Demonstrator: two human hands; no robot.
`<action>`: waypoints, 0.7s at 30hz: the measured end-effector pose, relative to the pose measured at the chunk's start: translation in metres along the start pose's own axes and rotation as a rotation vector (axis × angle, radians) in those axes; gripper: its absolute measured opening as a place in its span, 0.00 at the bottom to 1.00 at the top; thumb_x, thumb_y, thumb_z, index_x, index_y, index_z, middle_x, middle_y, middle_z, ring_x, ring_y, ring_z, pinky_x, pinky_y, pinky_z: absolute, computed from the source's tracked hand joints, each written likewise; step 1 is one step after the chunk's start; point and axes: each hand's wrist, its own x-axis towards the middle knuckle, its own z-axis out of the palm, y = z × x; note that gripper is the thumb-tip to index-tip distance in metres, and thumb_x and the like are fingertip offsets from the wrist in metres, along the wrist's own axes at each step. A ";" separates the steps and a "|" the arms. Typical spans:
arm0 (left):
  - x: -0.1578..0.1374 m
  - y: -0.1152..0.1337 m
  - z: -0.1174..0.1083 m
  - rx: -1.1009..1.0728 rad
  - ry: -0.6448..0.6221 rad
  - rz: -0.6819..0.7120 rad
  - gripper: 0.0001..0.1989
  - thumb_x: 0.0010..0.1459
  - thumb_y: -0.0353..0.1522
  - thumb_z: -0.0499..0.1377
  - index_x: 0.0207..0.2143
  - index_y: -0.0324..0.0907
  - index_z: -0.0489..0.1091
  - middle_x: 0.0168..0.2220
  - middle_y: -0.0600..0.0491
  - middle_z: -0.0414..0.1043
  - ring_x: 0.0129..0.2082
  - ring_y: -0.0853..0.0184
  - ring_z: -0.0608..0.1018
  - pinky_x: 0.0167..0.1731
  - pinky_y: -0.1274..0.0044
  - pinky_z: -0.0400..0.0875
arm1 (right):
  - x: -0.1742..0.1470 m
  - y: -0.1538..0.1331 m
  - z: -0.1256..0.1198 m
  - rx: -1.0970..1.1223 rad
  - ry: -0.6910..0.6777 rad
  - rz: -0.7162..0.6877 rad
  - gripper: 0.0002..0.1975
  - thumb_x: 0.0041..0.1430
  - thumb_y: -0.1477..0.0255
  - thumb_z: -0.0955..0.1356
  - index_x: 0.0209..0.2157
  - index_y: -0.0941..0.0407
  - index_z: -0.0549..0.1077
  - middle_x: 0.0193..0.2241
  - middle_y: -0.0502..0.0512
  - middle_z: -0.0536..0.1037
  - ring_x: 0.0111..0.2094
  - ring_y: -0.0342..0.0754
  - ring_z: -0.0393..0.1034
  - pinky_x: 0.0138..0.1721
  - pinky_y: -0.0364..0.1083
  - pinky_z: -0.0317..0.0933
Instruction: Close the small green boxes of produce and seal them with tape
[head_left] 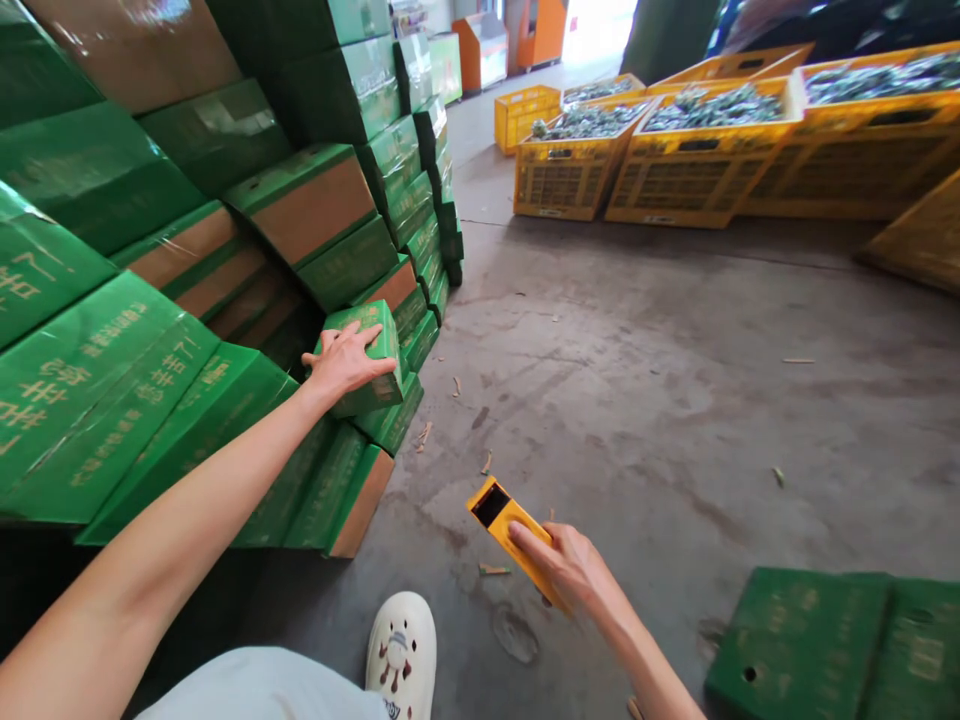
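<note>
My left hand (pixel 346 358) lies over a small green carton (pixel 369 395) at the front edge of the stack. Its fingers are spread across the top and the thumb reaches the right side. Whether the carton's weight rests on the boxes beneath, I cannot tell. Low in the middle, my right hand (pixel 566 560) is wrapped around a slim yellow handheld device (pixel 517 535) with a dark window at its far end. The thumb presses on its upper face. Larger green cartons (pixel 112 370) with pale printed characters surround the left hand.
Tall piles of green and brown cartons (pixel 315 200) fill the left. Yellow plastic crates (pixel 690 175) heaped with small greyish-green items stand at the back right. Green boxes (pixel 802 635) sit at lower right. Scraps lie on the concrete floor (pixel 637 370); my white clog (pixel 412 640) is below.
</note>
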 end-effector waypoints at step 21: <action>-0.019 -0.011 0.030 0.046 -0.041 -0.100 0.51 0.59 0.60 0.55 0.76 0.52 0.41 0.77 0.40 0.34 0.74 0.33 0.43 0.58 0.34 0.55 | 0.080 -0.054 0.015 -0.582 0.123 -0.286 0.21 0.70 0.54 0.65 0.49 0.56 0.77 0.49 0.70 0.80 0.52 0.64 0.77 0.51 0.55 0.68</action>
